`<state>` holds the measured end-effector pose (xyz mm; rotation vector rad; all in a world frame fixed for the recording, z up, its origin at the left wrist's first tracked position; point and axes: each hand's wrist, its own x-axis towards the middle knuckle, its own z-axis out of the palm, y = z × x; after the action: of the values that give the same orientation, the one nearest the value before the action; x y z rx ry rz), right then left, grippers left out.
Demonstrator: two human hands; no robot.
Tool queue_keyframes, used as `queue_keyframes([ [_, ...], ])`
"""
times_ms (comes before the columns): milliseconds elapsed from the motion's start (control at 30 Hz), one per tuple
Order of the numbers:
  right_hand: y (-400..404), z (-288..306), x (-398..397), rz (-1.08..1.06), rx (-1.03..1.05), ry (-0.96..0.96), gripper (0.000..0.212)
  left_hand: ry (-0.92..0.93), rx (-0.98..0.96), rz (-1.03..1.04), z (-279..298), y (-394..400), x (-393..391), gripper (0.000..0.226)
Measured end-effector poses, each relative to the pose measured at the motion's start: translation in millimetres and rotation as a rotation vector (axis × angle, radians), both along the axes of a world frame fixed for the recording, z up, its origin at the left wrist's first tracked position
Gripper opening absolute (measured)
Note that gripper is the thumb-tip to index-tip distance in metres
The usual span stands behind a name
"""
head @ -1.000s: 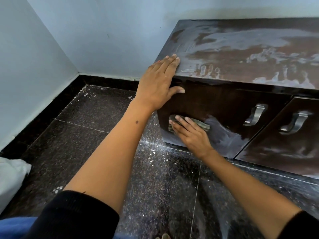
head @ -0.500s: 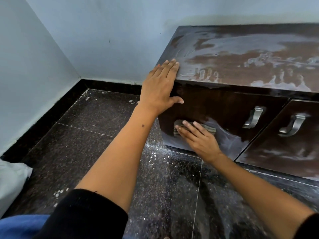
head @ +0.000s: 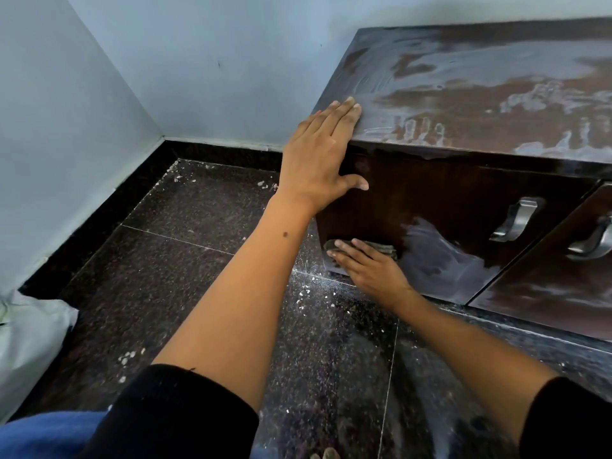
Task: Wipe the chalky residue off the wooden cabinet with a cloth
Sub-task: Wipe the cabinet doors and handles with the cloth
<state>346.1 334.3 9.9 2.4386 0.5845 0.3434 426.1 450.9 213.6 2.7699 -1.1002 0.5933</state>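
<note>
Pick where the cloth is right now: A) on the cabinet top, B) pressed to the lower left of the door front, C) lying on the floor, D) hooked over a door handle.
B: the right hand presses the cloth flat against the lower left of the cabinet door, beside a chalky smear.

Soft, even daylight; pale glare on the cabinet top (head: 480,94) beyond the hands; wide-angle bending at the edges; sharp focus.
</note>
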Motion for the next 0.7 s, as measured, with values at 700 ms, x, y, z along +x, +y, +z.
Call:
queue_keyframes([
  [700, 14, -18, 9, 0.047, 0.041, -0.009, 0.047, 0.01, -0.024, 0.017, -1, -2, -1, 0.107],
])
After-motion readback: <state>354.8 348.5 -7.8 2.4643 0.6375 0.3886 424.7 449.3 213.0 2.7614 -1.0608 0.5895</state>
